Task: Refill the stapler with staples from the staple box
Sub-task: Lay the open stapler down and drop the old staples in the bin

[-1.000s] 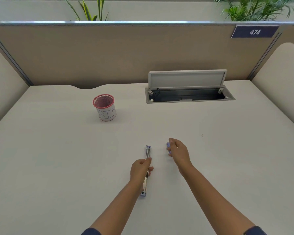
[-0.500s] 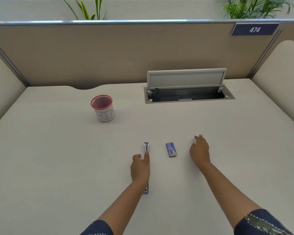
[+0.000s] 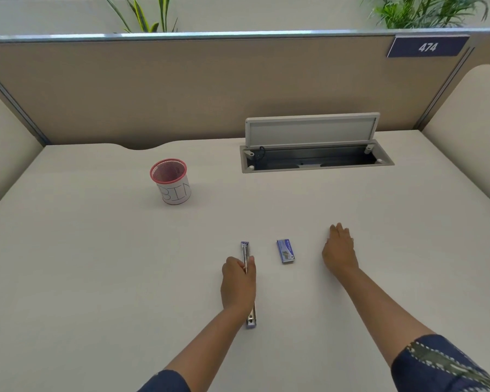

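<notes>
A long, thin stapler [image 3: 245,251] with blue ends lies unfolded flat on the desk, pointing away from me. My left hand [image 3: 238,284] rests over its middle and grips it; both blue ends stick out past the hand. A small blue staple box [image 3: 285,251] lies flat on the desk just right of the stapler, untouched. To the right of the box, my right hand [image 3: 339,251] lies palm down on the desk, holding nothing.
A red mesh cup [image 3: 171,181] labelled BIN stands at the back left. An open cable hatch [image 3: 316,154] with a raised lid sits in the desk at the back right. A beige partition wall closes off the far edge.
My right hand let go of the staple box and moved right, settling flat on the desk. The box now lies uncovered. My left hand stayed on the stapler.
</notes>
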### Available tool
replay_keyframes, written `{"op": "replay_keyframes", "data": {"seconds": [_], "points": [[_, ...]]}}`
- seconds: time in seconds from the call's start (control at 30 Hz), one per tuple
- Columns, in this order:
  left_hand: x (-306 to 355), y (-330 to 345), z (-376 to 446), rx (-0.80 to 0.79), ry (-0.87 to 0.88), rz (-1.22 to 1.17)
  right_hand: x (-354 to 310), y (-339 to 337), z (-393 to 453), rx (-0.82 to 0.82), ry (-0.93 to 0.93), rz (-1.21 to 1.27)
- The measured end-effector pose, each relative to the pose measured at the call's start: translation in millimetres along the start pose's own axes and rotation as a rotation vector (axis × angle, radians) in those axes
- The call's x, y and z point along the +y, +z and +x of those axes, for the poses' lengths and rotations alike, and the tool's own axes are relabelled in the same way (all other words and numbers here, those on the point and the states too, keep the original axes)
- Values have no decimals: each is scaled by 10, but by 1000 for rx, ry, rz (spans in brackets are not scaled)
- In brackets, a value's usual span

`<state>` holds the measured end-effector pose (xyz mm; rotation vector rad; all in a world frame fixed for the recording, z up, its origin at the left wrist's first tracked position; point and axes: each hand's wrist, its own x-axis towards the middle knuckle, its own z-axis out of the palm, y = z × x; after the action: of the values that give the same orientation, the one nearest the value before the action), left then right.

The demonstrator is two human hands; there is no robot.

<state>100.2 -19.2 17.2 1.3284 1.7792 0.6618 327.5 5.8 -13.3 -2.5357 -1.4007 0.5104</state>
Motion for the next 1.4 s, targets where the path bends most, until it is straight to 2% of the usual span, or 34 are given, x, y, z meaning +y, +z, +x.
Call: {"op": "replay_keyframes", "data": {"seconds": [0.27,0.47,0.63,0.87,1.1,1.4], "points": [[46,-42,-7,2,36,33,-52,46,-146,126,-99,17],[89,-35,-58,4,66,199,-69,-19,-210,153,-146,-74],[143,7,-36,19,15,192,-61,-42,-248,155,-177,-54],[175,-5,-66,23,96,295,-61,-71,-301,160,-169,51],[142,-38,-79,-12,220,467,-135,-87,-370,181,-117,262],[-98,-239,-1,15,249,350,-717,-222,-432,178,-121,584]]}}
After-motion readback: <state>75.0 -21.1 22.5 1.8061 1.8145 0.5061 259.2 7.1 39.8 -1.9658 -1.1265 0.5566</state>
